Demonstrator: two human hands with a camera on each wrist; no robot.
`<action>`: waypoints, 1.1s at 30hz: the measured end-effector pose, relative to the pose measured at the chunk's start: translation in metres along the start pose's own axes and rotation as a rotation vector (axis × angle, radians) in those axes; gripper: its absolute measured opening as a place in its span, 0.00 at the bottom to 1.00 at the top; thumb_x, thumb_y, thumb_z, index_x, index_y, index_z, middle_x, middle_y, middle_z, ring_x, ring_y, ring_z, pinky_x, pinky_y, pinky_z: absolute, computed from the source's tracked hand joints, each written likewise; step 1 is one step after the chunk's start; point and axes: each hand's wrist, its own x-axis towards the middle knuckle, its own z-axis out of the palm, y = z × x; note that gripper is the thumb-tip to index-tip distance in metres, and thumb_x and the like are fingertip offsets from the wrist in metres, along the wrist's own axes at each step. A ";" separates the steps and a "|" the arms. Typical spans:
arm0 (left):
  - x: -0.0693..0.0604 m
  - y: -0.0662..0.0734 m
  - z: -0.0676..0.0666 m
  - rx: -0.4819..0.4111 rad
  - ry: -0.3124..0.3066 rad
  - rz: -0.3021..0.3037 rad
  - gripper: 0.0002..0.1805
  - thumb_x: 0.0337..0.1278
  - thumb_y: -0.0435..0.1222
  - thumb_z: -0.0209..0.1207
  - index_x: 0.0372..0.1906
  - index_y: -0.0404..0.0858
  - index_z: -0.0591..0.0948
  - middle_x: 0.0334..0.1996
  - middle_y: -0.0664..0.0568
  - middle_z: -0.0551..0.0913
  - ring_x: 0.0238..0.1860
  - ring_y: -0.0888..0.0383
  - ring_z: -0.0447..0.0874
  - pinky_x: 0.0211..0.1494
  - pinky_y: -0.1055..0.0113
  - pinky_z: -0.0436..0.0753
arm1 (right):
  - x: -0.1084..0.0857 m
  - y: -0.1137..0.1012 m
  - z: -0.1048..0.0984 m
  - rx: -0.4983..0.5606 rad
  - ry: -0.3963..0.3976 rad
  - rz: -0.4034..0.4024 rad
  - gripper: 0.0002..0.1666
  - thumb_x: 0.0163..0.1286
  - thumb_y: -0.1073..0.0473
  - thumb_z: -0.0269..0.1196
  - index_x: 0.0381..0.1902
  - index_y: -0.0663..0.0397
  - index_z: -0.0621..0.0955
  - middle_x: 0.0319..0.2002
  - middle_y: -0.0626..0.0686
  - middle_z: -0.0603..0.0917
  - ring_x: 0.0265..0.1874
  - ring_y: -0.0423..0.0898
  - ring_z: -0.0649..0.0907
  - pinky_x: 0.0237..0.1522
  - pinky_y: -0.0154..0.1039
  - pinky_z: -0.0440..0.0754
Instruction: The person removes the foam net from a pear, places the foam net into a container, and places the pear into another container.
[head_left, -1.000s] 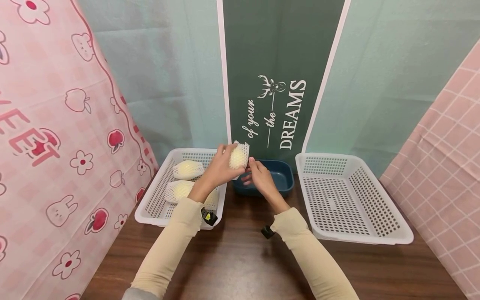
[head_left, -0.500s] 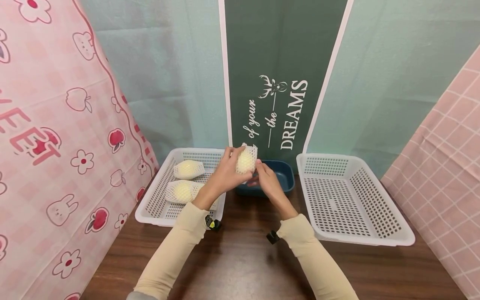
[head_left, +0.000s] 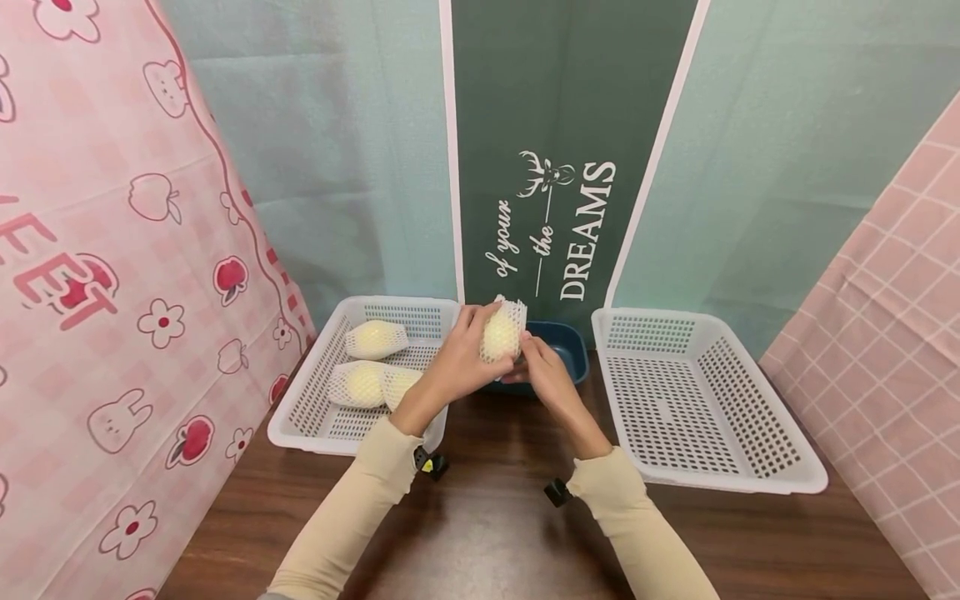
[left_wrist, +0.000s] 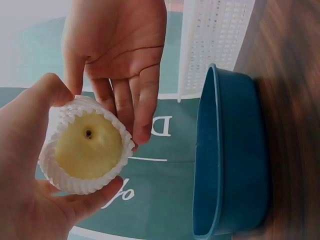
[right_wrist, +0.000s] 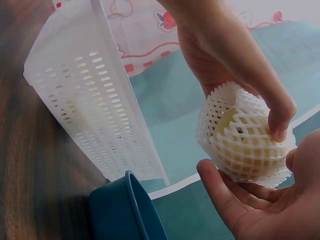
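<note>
My left hand [head_left: 465, 358] grips a pale yellow round fruit [head_left: 501, 335] in a white foam net, held up in front of the blue basin [head_left: 572, 354]. In the left wrist view the fruit's bare end, with a small dark pit, shows through the net's open mouth. My right hand [head_left: 551, 375] is close at the fruit's right. Its palm [left_wrist: 117, 47] faces up, its fingers reach out fairly straight beneath the fruit, and its thumb touches the net. The right wrist view shows the left thumb lying over the net [right_wrist: 245, 145].
A white perforated basket [head_left: 315, 443] at left holds several netted fruits, among them one at the back [head_left: 377, 340]. Another white basket [head_left: 727, 482] stands at right. Printed cloths hang behind and at both sides of the brown wooden table [head_left: 495, 517].
Both hands have moved right and slightly nearer, carrying the netted fruit over the basin. The right hand has stayed against the fruit's right side. The baskets have not moved.
</note>
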 end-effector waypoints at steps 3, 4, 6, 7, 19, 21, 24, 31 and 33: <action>-0.001 0.001 0.002 -0.028 -0.007 -0.006 0.50 0.57 0.49 0.69 0.83 0.45 0.61 0.68 0.42 0.70 0.58 0.48 0.77 0.60 0.51 0.82 | -0.002 0.001 -0.001 0.025 0.008 0.002 0.37 0.88 0.37 0.42 0.65 0.65 0.75 0.55 0.66 0.83 0.43 0.48 0.91 0.55 0.50 0.89; -0.001 0.001 0.003 -0.037 -0.008 -0.012 0.50 0.57 0.49 0.69 0.83 0.43 0.61 0.69 0.42 0.71 0.58 0.48 0.77 0.60 0.51 0.82 | -0.003 0.001 -0.001 0.034 0.010 0.002 0.37 0.88 0.37 0.42 0.65 0.66 0.75 0.55 0.66 0.83 0.42 0.47 0.91 0.55 0.50 0.89; -0.001 0.001 0.004 -0.054 -0.007 -0.024 0.49 0.57 0.49 0.70 0.81 0.41 0.61 0.69 0.42 0.72 0.58 0.48 0.77 0.60 0.51 0.82 | -0.004 0.001 -0.001 0.056 0.012 0.003 0.37 0.88 0.38 0.43 0.66 0.67 0.75 0.56 0.66 0.83 0.42 0.46 0.91 0.54 0.50 0.89; -0.001 0.001 0.005 -0.061 -0.006 -0.032 0.49 0.57 0.49 0.70 0.80 0.40 0.61 0.68 0.42 0.73 0.57 0.48 0.78 0.60 0.52 0.82 | -0.005 0.002 -0.001 0.069 0.013 0.004 0.37 0.88 0.38 0.43 0.66 0.67 0.74 0.56 0.67 0.83 0.42 0.45 0.91 0.54 0.49 0.89; -0.005 0.002 0.012 -0.115 0.034 -0.031 0.41 0.58 0.47 0.70 0.71 0.40 0.63 0.67 0.40 0.74 0.57 0.46 0.79 0.60 0.52 0.82 | -0.011 0.002 -0.003 0.173 0.071 0.003 0.33 0.88 0.43 0.47 0.69 0.68 0.72 0.54 0.66 0.84 0.39 0.40 0.90 0.48 0.42 0.91; -0.004 0.000 0.014 -0.119 0.045 0.002 0.40 0.60 0.46 0.70 0.70 0.39 0.64 0.69 0.40 0.70 0.63 0.45 0.75 0.67 0.50 0.79 | -0.012 0.003 -0.004 0.174 0.084 0.008 0.33 0.88 0.42 0.48 0.69 0.67 0.72 0.54 0.65 0.84 0.40 0.40 0.90 0.49 0.41 0.90; -0.005 -0.001 0.016 -0.127 0.057 0.031 0.38 0.62 0.46 0.69 0.70 0.39 0.64 0.70 0.41 0.64 0.69 0.45 0.70 0.73 0.49 0.75 | -0.012 0.004 -0.006 0.179 0.092 0.009 0.32 0.87 0.41 0.49 0.69 0.64 0.71 0.53 0.63 0.84 0.41 0.41 0.91 0.50 0.40 0.90; -0.006 0.000 0.018 -0.168 0.081 0.042 0.36 0.64 0.45 0.68 0.71 0.40 0.67 0.69 0.40 0.65 0.68 0.43 0.71 0.73 0.46 0.75 | -0.015 0.006 -0.007 0.213 0.080 -0.021 0.29 0.86 0.41 0.51 0.65 0.61 0.71 0.50 0.61 0.86 0.42 0.43 0.91 0.52 0.42 0.90; -0.006 0.000 0.019 -0.182 0.082 0.044 0.36 0.64 0.44 0.68 0.72 0.38 0.66 0.70 0.40 0.67 0.69 0.44 0.71 0.75 0.46 0.73 | -0.015 0.006 -0.007 0.228 0.080 -0.023 0.28 0.86 0.41 0.51 0.64 0.61 0.71 0.49 0.61 0.87 0.42 0.44 0.91 0.51 0.43 0.90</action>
